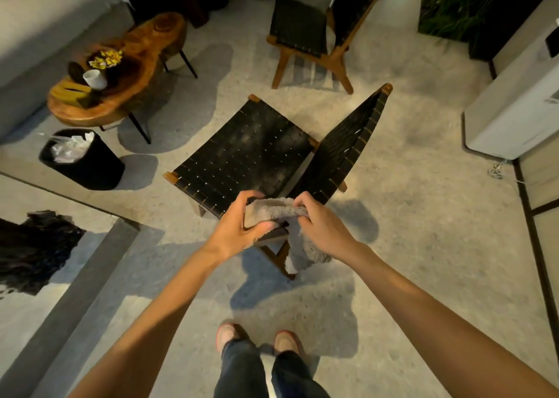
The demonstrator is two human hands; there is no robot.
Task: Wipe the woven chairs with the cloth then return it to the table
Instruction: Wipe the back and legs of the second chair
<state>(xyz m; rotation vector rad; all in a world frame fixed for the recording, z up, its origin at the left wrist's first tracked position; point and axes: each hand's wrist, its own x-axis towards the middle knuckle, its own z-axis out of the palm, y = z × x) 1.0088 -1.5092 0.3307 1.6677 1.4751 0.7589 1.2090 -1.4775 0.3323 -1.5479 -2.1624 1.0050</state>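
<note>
Cloth (273, 208), grey and fluffy, is held in both hands above the front corner of the nearest woven chair (245, 152). Left hand (239, 227) has its fingers curled over the cloth's left end with the thumb pressed beneath. Right hand (317, 222) pinches the right end with its fingers closed, and a loose fold of cloth hangs down below that hand. Both forearms reach forward from the bottom of the view, over the person's two shoes on a pale speckled floor.

This chair has a black woven seat and a tilted woven back in a wooden frame. A second woven chair (305, 30) of the same make stands farther away, well apart from the first. To the left sits a low wooden table (142, 50) carrying a white cup (95, 79) and yellow flowers (106, 58). Just beside the table stands a black waste bin (87, 168) with crumpled white material inside.
</note>
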